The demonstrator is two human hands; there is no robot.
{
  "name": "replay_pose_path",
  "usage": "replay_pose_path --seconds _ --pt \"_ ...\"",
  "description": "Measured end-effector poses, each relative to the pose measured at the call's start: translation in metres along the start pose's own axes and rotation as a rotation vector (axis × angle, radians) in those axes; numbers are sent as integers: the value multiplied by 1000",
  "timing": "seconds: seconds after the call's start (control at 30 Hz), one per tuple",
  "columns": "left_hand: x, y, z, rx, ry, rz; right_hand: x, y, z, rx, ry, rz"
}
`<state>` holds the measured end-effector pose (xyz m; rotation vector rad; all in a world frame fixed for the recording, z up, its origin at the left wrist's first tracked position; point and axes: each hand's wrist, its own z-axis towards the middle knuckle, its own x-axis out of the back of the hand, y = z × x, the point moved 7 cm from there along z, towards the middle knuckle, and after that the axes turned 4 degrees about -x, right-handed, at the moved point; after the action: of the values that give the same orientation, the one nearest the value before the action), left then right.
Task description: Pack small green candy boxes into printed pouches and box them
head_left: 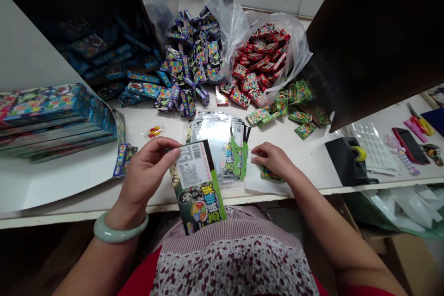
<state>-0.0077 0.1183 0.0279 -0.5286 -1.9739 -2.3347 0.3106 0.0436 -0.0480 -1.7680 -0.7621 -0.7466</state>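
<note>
My left hand grips the top edge of a green and black printed bag with a white barcode label, holding it over my lap at the table's front edge. My right hand rests on the table with its fingers curled over a small green packet, beside a stack of clear printed bags. A pale green bangle sits on my left wrist.
Piles of small packets lie at the back: blue, purple, red in a plastic bag, green. Flat boxes are stacked at left. A black tape dispenser, red phone and scissors lie right.
</note>
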Motion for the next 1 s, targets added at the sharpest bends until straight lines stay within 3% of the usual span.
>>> replay_pose_path --seconds 0.23,0.5,0.73,0.83,1.0 --pt "1 -2 0 -16 5 -5 -5 -8 -4 -9 33 -27" --pt "0 -3 0 -13 10 -6 -3 -2 -4 -29 16 177" --pt "-7 5 -1 -33 -14 -101 9 3 -5 -75 -179 606" --pt "-11 13 -2 -53 -29 -148 33 -34 -7 30 -186 631" --pt "-18 28 -6 -86 -69 -190 60 -161 -20 421 -316 484"
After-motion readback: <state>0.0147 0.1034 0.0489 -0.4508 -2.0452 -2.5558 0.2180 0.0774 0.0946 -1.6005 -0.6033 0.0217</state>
